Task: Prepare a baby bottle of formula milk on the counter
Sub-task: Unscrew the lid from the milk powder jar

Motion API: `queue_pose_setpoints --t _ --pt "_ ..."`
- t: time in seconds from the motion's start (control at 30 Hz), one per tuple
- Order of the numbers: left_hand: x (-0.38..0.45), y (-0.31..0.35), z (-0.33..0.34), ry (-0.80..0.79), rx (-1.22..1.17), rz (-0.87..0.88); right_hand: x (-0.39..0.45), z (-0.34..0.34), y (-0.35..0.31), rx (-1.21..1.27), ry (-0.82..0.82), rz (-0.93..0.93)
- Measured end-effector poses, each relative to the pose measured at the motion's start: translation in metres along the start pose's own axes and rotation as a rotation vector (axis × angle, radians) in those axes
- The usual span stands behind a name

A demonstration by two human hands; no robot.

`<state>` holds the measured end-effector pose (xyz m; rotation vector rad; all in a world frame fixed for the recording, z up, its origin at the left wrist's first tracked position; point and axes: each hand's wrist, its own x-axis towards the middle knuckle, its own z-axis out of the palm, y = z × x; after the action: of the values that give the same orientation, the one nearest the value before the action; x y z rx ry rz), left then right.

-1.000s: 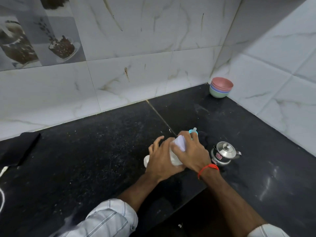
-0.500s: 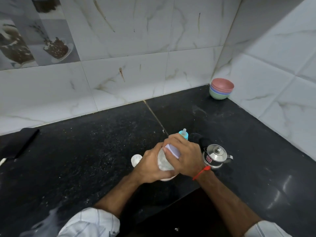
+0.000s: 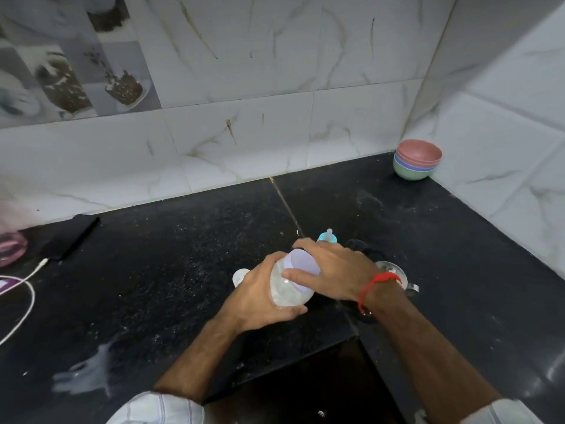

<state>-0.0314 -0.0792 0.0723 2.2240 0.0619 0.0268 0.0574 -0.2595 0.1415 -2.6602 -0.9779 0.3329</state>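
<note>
A person stands at a black stone desk (image 3: 153, 286) in a tiled corner, both hands meeting over a small clear plastic jar (image 3: 289, 290) with a pale lilac lid (image 3: 301, 264). The left hand (image 3: 260, 296) has its grip curled round the jar's body, holding it tilted above the desk; the right hand (image 3: 331, 272) has its grip closed over the lid, thumb and fingers set round its rim as if to twist it. The baby bottle, the task's own thing, is mostly hidden behind the hands: only its clear teat on a blue collar (image 3: 327, 237) shows just past the right fingers. A steel pot (image 3: 394, 270) with a lid sits just beside the right wrist, largely covered by it. A stack of coloured bowls (image 3: 417, 160) rests well apart in the far corner. At the far left lie a dark phone (image 3: 76, 237) and a white cable (image 3: 27, 289). The jar is tilted, so if the lid comes free suddenly its contents could spill; a jerk of the right wrist could also knock the pot or the bottle. A pale smear (image 3: 82, 376) marks the near left of the desk. No brand, label or writing can be read anywhere.
</note>
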Motion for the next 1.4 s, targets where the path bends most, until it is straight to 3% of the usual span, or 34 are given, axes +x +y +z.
queue_pose_setpoints --t 0.13,0.27,0.6,0.73,0.83,1.0,1.2,1.4 --pt "-0.011 0.001 0.003 0.058 0.002 -0.045 -0.007 -0.012 0.007 0.277 -0.253 -0.257" --pt "-0.020 0.001 0.003 0.067 0.033 -0.049 0.002 0.003 0.014 0.265 -0.161 -0.185" --pt "-0.021 -0.018 -0.021 -0.019 0.056 -0.014 0.000 0.025 0.005 0.414 -0.180 -0.349" --pt "-0.018 -0.035 -0.032 -0.122 0.063 0.018 -0.001 0.036 0.003 0.447 -0.098 -0.424" --pt "-0.020 -0.054 -0.040 -0.087 0.004 0.001 0.001 0.042 0.011 0.565 0.013 -0.378" --pt "-0.033 -0.080 -0.048 0.114 -0.126 -0.021 0.003 0.101 0.026 0.583 0.199 -0.089" --pt "-0.041 -0.094 -0.049 0.183 -0.160 -0.002 -0.005 0.191 0.038 0.404 0.189 0.013" --pt "-0.038 -0.102 -0.052 0.156 -0.138 0.019 -0.008 0.179 0.021 0.352 0.228 0.031"
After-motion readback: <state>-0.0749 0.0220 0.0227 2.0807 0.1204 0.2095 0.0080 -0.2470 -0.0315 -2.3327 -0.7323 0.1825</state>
